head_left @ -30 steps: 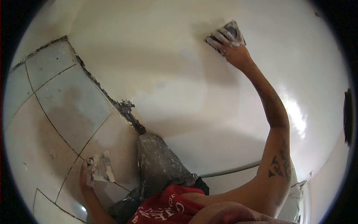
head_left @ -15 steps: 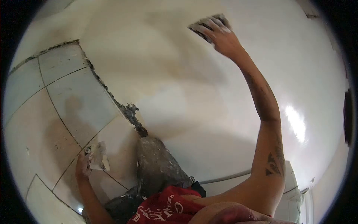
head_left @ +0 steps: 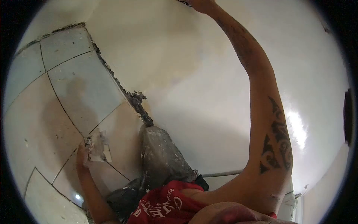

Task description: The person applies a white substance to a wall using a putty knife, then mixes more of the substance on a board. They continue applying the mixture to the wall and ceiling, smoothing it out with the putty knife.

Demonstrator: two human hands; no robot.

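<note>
At the top edge of the head view, my right hand [head_left: 203,4] is raised against the smooth off-white wall [head_left: 201,104], partly cut off by the frame. Its fingers are on a dark flat tool [head_left: 182,2], of which only a corner shows. Low on the left, my left hand [head_left: 82,153] grips a putty-smeared flat scraper [head_left: 99,147] by its near edge. The scraper overlaps the tiled surface [head_left: 80,93] behind it in this view.
A rough, broken dark edge [head_left: 138,102] runs between the tiles and the smooth wall. Grey plastic sheeting [head_left: 160,149] covers something below it. A pale ledge [head_left: 222,174] crosses behind my right arm. A dark object [head_left: 347,117] stands at the far right.
My right hand and its dark tool have moved up and left along the wall, partly out of view. My left hand still holds the scraper, slightly higher in view.
</note>
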